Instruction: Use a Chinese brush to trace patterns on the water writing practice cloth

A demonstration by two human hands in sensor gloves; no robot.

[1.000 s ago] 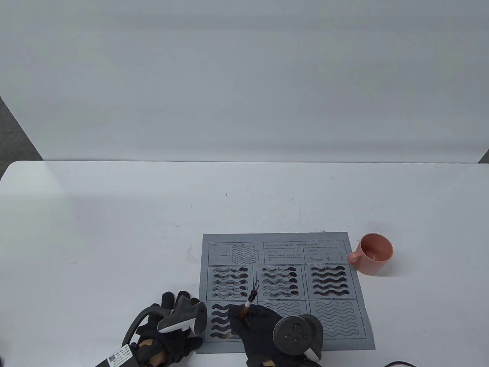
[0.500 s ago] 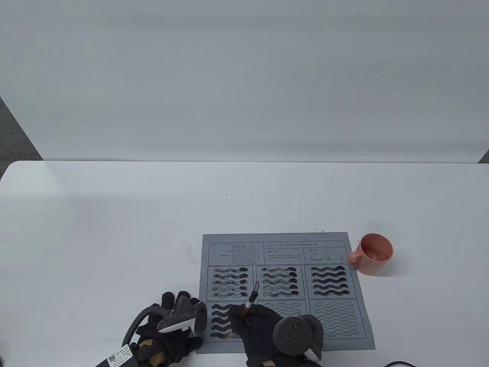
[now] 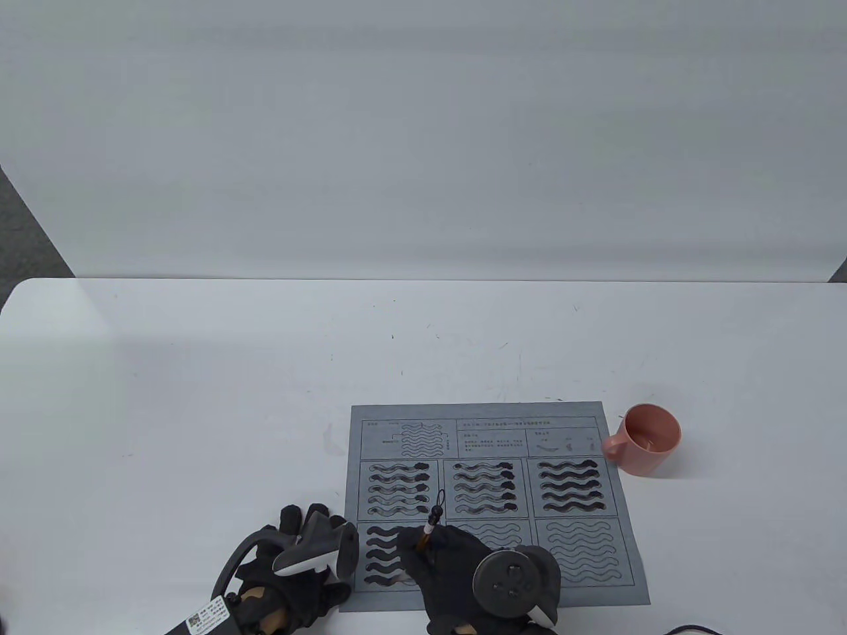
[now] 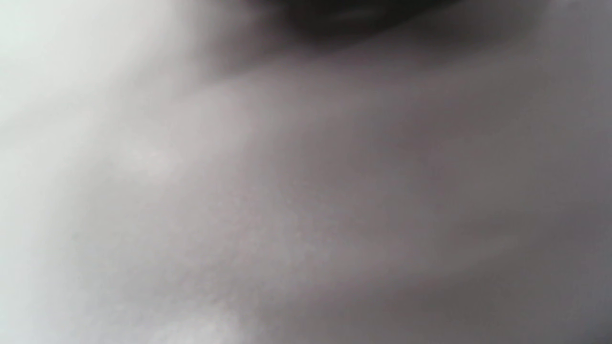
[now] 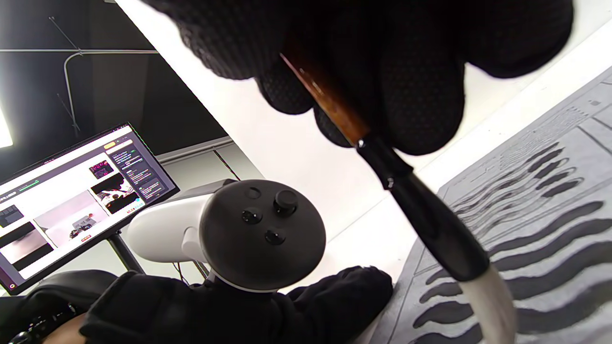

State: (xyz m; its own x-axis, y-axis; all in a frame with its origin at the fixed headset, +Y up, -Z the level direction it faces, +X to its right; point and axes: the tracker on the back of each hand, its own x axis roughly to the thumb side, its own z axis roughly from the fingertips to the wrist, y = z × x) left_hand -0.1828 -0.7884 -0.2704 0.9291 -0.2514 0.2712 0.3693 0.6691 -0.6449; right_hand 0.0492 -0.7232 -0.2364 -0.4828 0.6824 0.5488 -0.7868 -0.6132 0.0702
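Note:
A grey water writing cloth (image 3: 493, 463) lies on the white table, with panels of wavy lines, several traced dark. My right hand (image 3: 440, 562) grips a Chinese brush (image 3: 429, 528) with a brown handle; its white tip (image 3: 396, 580) touches the bottom wave of the lower left panel. In the right wrist view the brush (image 5: 420, 215) runs from my fingers (image 5: 420, 110) down to the cloth (image 5: 550, 229). My left hand (image 3: 298, 569) rests flat on the table, its fingers at the cloth's left edge. The left wrist view is blurred.
A pink mug (image 3: 645, 440) with water stands just right of the cloth's top right corner. The table's front edge is close under my hands. A monitor (image 5: 71, 191) shows in the right wrist view beyond the table.
The brush top and its cord have shifted slightly left as my right hand moves along the bottom wave. My left hand has not moved.

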